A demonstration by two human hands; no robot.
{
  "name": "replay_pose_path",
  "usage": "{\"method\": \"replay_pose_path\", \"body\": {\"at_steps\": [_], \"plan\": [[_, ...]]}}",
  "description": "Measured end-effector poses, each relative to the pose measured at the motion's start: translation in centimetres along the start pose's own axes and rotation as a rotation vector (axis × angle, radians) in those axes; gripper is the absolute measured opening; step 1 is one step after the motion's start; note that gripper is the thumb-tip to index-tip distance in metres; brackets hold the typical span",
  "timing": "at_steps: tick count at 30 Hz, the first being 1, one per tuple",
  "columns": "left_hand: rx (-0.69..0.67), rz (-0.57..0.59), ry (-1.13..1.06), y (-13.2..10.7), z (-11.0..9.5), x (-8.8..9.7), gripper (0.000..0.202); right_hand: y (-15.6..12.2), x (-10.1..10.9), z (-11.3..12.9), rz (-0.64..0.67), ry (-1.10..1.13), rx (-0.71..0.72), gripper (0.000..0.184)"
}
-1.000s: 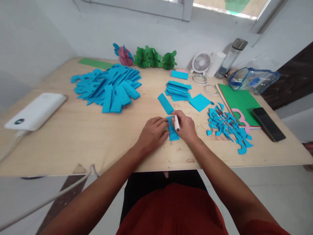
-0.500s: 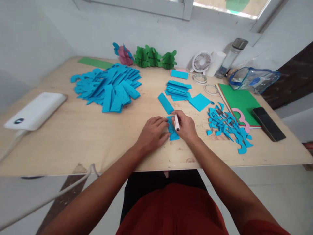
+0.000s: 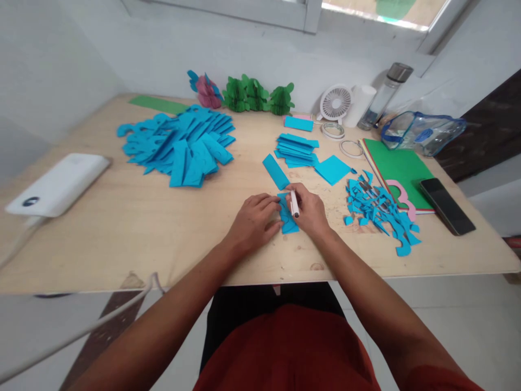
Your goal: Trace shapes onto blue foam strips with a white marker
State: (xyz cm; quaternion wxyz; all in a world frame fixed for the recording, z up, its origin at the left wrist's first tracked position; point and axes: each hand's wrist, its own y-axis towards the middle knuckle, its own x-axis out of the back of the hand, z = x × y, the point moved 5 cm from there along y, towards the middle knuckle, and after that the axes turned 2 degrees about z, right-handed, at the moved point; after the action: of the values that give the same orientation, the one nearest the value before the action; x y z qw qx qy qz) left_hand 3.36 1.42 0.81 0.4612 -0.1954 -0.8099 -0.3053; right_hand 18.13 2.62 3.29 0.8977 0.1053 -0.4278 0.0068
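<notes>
My left hand lies with its fingers curled down on a small blue paper piece near the front of the wooden table, pressing it flat. My right hand is closed round a white pen, its tip down on the same piece. A loose blue strip lies just beyond my hands, and a stack of blue strips and a blue square lie further back.
A big heap of cut blue shapes lies at the back left, blue scraps at the right. A white power bank, green paper pad, phone, small fan, bottle, tape rolls and paper flowers ring the table.
</notes>
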Motion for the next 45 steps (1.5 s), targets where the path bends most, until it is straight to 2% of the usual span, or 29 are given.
{"method": "replay_pose_path", "body": {"at_steps": [33, 45], "plan": [[-0.012, 0.013, 0.027, 0.04, 0.15, -0.4, 0.022, 0.04, -0.01, -0.02, -0.007, 0.018, 0.004, 0.027], [-0.035, -0.049, 0.028, 0.01, -0.47, 0.49, 0.021, -0.17, 0.54, 0.18, 0.011, 0.066, 0.02, 0.027]]}}
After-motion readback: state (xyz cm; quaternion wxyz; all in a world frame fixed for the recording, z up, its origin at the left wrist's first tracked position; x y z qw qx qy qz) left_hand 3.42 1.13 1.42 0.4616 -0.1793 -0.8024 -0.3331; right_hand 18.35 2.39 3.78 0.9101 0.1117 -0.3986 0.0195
